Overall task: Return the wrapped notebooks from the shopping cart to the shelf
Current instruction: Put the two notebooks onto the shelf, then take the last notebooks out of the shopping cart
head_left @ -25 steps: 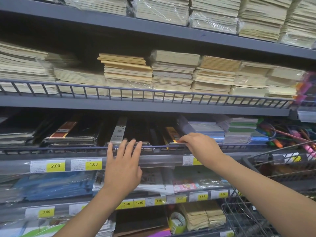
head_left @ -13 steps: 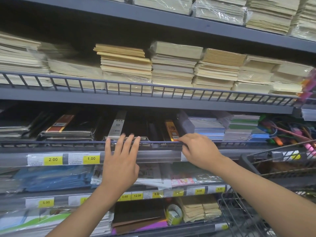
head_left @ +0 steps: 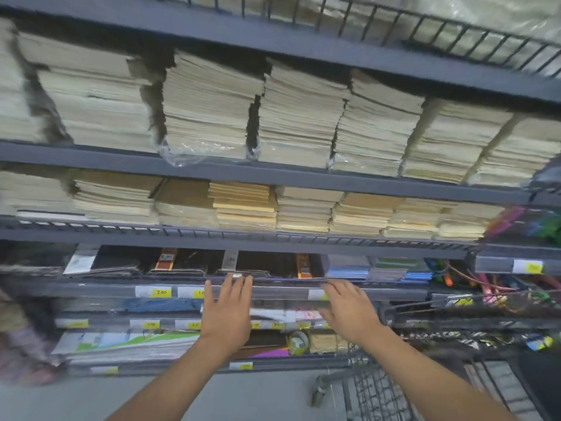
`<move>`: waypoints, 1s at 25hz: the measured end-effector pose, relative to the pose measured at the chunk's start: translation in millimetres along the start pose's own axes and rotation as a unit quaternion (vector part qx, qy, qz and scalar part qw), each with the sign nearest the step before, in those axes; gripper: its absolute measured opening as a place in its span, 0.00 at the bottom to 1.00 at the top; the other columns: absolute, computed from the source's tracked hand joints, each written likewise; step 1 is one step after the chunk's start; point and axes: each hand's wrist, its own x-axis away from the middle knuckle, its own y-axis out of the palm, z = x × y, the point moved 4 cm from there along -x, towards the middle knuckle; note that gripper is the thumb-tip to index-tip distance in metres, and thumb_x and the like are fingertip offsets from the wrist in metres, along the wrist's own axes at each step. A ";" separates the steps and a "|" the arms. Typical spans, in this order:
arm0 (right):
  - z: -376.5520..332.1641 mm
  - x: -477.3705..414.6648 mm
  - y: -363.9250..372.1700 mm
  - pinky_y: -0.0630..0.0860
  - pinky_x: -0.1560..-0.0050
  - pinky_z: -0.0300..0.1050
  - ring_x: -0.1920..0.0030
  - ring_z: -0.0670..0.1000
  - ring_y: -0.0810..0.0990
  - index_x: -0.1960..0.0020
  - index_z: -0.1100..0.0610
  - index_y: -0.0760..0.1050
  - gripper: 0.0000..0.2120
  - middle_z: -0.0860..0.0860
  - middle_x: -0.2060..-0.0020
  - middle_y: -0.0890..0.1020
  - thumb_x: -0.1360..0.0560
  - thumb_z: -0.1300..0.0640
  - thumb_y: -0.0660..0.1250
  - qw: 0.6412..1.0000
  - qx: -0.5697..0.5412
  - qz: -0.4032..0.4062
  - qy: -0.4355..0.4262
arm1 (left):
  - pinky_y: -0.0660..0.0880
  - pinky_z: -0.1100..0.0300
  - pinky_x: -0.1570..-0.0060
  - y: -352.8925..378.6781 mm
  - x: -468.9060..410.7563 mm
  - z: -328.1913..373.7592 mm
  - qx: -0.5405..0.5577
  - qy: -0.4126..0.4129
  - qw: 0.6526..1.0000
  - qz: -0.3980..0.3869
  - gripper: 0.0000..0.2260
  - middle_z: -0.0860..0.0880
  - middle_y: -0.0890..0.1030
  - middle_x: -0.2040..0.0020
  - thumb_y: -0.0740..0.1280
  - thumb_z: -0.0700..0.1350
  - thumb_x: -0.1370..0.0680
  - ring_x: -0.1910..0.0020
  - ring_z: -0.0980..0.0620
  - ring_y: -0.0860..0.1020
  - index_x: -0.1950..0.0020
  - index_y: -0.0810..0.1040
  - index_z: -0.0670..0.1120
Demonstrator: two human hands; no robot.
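Black notebooks (head_left: 258,264) (seemingly wrapped) above hands (head_left: 226,312) (head_left: 349,311)

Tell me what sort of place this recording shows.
Most likely a shop's stationery aisle: grey metal shelves stacked with plastic-wrapped notebooks, yellow price tags along the shelf edges, and a wire shopping cart at lower right.
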 end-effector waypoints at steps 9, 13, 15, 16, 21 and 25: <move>7.2 141.0 -136.4 0.62 0.26 0.53 0.24 0.52 0.61 0.24 0.47 0.63 0.26 0.47 0.24 0.65 0.20 0.44 0.62 0.993 -0.063 -0.011 0.097 | 0.46 0.35 0.21 -161.4 105.0 28.5 0.017 0.072 0.997 -0.028 0.36 0.48 0.45 0.15 0.58 0.58 0.16 0.16 0.44 0.43 0.15 0.43 0.49; 30.6 199.6 -171.1 0.60 0.25 0.53 0.23 0.51 0.59 0.23 0.47 0.62 0.27 0.47 0.23 0.63 0.20 0.43 0.63 0.987 -0.061 0.005 0.145 | 0.47 0.35 0.20 -177.4 123.7 65.0 0.023 0.127 0.992 -0.007 0.36 0.47 0.43 0.15 0.60 0.60 0.18 0.16 0.43 0.42 0.15 0.47 0.50; 50.0 228.9 -181.3 0.60 0.25 0.53 0.23 0.51 0.60 0.23 0.47 0.62 0.28 0.47 0.23 0.64 0.20 0.42 0.63 0.982 -0.057 0.012 0.177 | 0.53 0.35 0.21 -179.7 128.2 92.1 0.012 0.163 0.987 0.003 0.37 0.46 0.48 0.15 0.65 0.61 0.20 0.16 0.42 0.48 0.16 0.54 0.51; 61.0 241.8 -184.4 0.60 0.26 0.53 0.23 0.51 0.59 0.23 0.46 0.62 0.28 0.46 0.23 0.64 0.21 0.41 0.63 0.979 -0.058 0.014 0.193 | 0.57 0.35 0.23 -180.2 129.2 106.6 0.008 0.180 0.984 -0.004 0.38 0.45 0.54 0.15 0.68 0.61 0.23 0.17 0.41 0.53 0.17 0.60 0.50; 123.3 297.7 -186.8 0.58 0.24 0.56 0.22 0.52 0.57 0.22 0.47 0.59 0.32 0.47 0.22 0.60 0.21 0.39 0.64 0.961 -0.069 -0.007 0.267 | 0.61 0.35 0.26 -184.5 124.4 194.0 0.001 0.253 0.967 -0.001 0.39 0.45 0.64 0.18 0.73 0.63 0.28 0.19 0.40 0.61 0.21 0.69 0.50; 187.1 333.0 -169.7 0.58 0.24 0.58 0.22 0.52 0.58 0.22 0.44 0.59 0.32 0.46 0.22 0.61 0.23 0.38 0.64 0.949 -0.074 -0.029 0.304 | 0.42 0.37 0.21 -181.4 116.0 278.6 0.015 0.304 0.953 -0.008 0.37 0.49 0.42 0.16 0.61 0.63 0.18 0.16 0.41 0.42 0.16 0.47 0.54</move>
